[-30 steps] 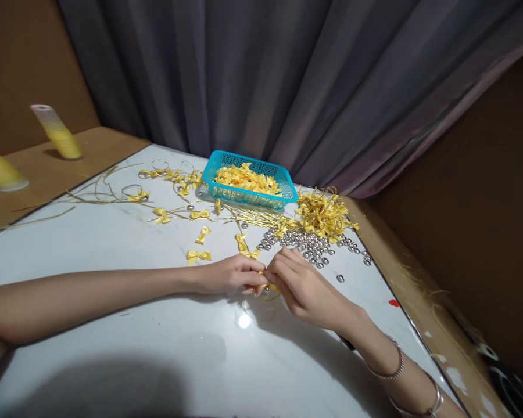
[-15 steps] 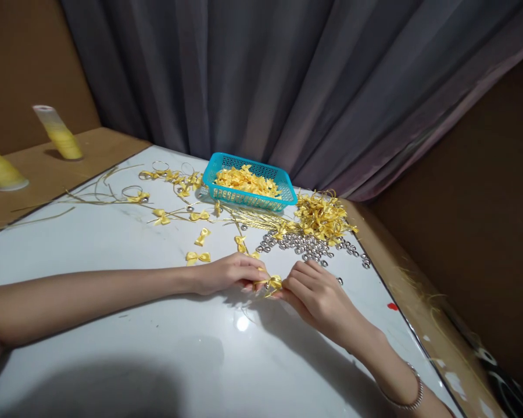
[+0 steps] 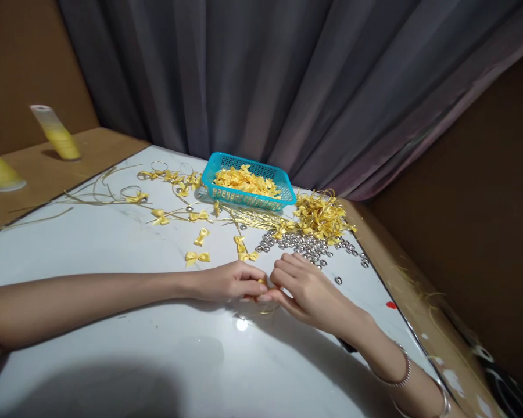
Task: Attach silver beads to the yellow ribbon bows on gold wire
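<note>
My left hand (image 3: 239, 281) is closed on a yellow bow (image 3: 261, 281), which is mostly hidden by the fingers. Right beside it, my right hand (image 3: 305, 287) has its thumb and fingers pressed together at the bow, its fingertips meeting those of the left. A thin gold cord (image 3: 268, 310) hangs below the fingertips. Loose yellow bows (image 3: 197, 257) lie beyond my left hand. Past my right hand are many small silver rings (image 3: 309, 247).
A blue basket (image 3: 250, 200) of yellow bows stands at the back, with a heap of corded bows (image 3: 322, 216) to its right. Gold cords (image 3: 257, 219) lie before it. Two yellow spools (image 3: 61, 139) stand at the far left.
My right hand has moved left, up against my left hand. The bow that showed between the hands is now mostly covered by fingers.
</note>
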`<state>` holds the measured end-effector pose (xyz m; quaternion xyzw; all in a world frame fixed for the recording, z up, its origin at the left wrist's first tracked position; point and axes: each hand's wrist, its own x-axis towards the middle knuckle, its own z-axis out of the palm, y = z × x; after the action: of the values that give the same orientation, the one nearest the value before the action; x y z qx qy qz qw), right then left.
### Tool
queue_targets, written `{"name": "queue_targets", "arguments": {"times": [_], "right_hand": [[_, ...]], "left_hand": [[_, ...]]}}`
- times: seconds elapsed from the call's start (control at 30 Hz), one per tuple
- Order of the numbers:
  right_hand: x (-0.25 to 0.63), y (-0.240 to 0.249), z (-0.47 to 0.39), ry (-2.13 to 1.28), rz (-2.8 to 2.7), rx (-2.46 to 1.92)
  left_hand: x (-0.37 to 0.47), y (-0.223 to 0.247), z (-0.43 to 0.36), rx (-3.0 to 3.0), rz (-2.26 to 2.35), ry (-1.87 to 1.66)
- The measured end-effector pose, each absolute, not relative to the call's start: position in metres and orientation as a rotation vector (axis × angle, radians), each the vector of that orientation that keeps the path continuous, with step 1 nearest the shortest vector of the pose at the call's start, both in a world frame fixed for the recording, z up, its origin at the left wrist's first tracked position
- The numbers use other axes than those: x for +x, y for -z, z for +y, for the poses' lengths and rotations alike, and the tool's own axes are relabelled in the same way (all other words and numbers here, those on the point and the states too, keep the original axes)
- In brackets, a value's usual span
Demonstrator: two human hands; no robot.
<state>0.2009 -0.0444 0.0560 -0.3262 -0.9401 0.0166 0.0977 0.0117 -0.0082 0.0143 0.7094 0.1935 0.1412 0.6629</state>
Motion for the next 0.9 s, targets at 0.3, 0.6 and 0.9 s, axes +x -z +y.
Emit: {"name": "queue_targets", "arguments": {"times": [0.3, 0.6, 0.9], "right_hand": [[0.195, -0.052, -0.039, 0.06, -2.853, -0.849], [0.201, -0.068, -0.038, 0.142, -2.404, -0.837], [0.206, -0.055, -0.036, -0.022, -2.701, -0.861]], "left_hand": [[0.01, -0.01, -0.005, 1.583, 0.452, -0.323], [0.014, -0.012, -0.004, 1.543, 0.485, -0.387], [0.012, -0.016, -0.006, 1.575, 0.474, -0.378]]}}
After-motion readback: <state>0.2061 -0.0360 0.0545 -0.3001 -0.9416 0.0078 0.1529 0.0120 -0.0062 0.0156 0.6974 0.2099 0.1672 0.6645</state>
